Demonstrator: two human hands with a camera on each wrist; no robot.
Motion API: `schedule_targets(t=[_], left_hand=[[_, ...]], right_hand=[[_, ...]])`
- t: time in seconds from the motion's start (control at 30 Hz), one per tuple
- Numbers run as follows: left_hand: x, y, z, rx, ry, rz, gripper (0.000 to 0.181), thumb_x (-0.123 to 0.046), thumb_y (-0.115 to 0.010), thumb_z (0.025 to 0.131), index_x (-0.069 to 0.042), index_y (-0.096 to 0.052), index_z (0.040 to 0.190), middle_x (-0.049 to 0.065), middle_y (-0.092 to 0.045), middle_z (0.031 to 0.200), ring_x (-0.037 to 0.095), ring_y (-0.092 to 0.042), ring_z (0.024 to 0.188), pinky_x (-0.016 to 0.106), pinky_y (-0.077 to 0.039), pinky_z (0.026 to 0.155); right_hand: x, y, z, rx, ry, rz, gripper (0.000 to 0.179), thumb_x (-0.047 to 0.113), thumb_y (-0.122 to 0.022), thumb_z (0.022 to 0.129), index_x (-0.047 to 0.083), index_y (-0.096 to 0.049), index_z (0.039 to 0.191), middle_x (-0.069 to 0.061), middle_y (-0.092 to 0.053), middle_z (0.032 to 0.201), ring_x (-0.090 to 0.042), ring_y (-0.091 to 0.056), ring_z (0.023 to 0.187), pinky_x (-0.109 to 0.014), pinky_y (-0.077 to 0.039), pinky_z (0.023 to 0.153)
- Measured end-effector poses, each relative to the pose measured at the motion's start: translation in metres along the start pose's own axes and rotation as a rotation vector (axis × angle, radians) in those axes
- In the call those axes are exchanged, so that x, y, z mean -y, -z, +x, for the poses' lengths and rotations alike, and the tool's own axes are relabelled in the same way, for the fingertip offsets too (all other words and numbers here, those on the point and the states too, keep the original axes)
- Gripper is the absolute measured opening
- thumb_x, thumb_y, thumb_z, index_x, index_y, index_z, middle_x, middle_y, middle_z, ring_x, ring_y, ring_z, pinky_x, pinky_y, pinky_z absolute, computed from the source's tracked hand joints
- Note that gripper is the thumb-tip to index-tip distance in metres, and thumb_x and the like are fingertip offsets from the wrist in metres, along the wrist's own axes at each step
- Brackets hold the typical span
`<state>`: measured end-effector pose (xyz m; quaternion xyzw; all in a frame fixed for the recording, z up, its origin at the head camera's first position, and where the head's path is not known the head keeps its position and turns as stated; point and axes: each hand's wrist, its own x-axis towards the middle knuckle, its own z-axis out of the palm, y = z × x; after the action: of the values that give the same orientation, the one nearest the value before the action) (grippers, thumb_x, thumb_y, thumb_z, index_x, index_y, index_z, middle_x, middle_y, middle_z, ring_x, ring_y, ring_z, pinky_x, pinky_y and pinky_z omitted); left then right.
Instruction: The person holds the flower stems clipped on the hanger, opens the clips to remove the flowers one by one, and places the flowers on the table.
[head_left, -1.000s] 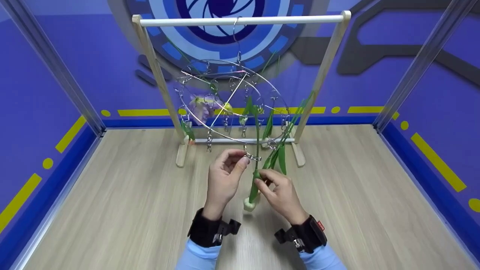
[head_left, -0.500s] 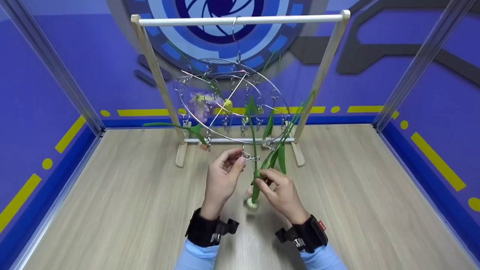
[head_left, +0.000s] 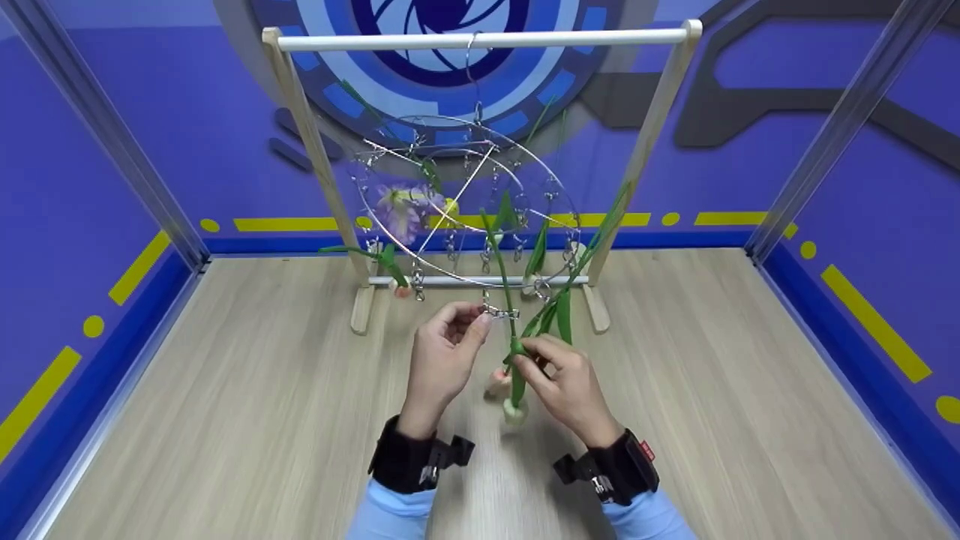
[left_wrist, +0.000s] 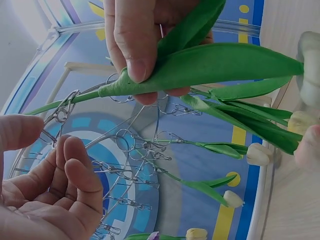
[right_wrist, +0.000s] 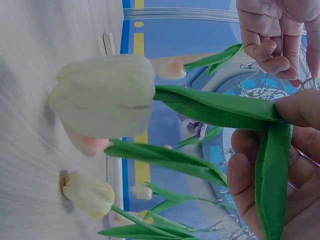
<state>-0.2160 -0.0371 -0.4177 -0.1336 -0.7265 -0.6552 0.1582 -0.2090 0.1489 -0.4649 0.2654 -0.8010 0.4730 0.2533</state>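
Note:
My left hand point(head_left: 442, 360) pinches a metal clip point(left_wrist: 61, 114) between thumb and fingertips, at the front of a round wire clip hanger point(head_left: 420, 259). The clip's end overlaps the green stem point(head_left: 501, 262) of a white tulip. My right hand point(head_left: 566, 382) pinches that tulip by the base of its leaves, just below the clip. The tulip hangs upside down; its white bloom point(right_wrist: 105, 95) points down over the table. Behind it, a pink tulip point(head_left: 498, 381) and other tulips with green leaves point(head_left: 564, 315) hang close to my right hand.
The hanger hooks over the white bar point(head_left: 360, 43) of a wooden stand point(head_left: 649, 142) on the wood-grain table point(head_left: 247, 405). A purple flower point(head_left: 401, 214) and a pale orange tulip point(head_left: 401, 289) hang on its left side. Several other clips point(head_left: 451, 251) dangle around the ring. Blue-purple panels point(head_left: 82, 150) enclose the table.
The white tulip has tilted: its stem top went left and its bloom right, revealing the pink tulip behind. The pale orange tulip at left has swung into view. Both hands stay nearly in place.

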Motion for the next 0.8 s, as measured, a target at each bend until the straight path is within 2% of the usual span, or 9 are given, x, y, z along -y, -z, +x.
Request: schedule_targets(t=[0.2, 0.47, 0.67, 0.8], left_hand=[[-0.0003, -0.0016, -0.0003, -0.019, -0.029, 0.028, 0.012, -0.009, -0.07, 0.098, 0.002, -0.071, 0.102, 0.008, -0.069, 0.089, 0.012, -0.06, 0.075, 0.022, -0.049, 0.068], [0.0006, -0.0016, -0.0005, -0.033, -0.046, 0.026, 0.011, -0.009, -0.07, 0.098, 0.002, -0.071, 0.101, 0.009, -0.07, 0.09, 0.014, -0.061, 0.075, 0.022, -0.048, 0.068], [0.0032, -0.0019, -0.0006, -0.041, -0.066, 0.022, 0.012, -0.011, -0.07, 0.098, 0.001, -0.071, 0.1, 0.009, -0.069, 0.09, 0.014, -0.061, 0.076, 0.023, -0.049, 0.069], [0.0028, -0.0019, -0.0009, -0.045, -0.068, 0.027, 0.011, -0.011, -0.071, 0.098, 0.0, -0.071, 0.1, 0.008, -0.069, 0.088, 0.014, -0.061, 0.074, 0.023, -0.048, 0.068]], right_hand=[[-0.0001, 0.0017, -0.0002, -0.008, -0.005, 0.019, 0.016, -0.001, -0.073, 0.092, 0.001, -0.076, 0.107, -0.006, -0.074, 0.094, -0.01, -0.063, 0.075, -0.023, -0.055, 0.062], [-0.0002, 0.0043, 0.0012, -0.007, -0.002, 0.03, 0.015, -0.002, -0.074, 0.091, 0.002, -0.077, 0.106, -0.006, -0.073, 0.093, -0.011, -0.064, 0.073, -0.025, -0.055, 0.06], [-0.0014, 0.0065, 0.0009, 0.01, -0.024, 0.023, 0.014, -0.002, -0.073, 0.092, 0.001, -0.076, 0.105, -0.005, -0.074, 0.094, -0.01, -0.064, 0.076, -0.028, -0.057, 0.063], [-0.0019, 0.0077, 0.0007, 0.008, -0.01, 0.021, 0.013, -0.002, -0.073, 0.092, 0.001, -0.077, 0.104, -0.006, -0.074, 0.093, -0.01, -0.065, 0.075, -0.027, -0.057, 0.063]])
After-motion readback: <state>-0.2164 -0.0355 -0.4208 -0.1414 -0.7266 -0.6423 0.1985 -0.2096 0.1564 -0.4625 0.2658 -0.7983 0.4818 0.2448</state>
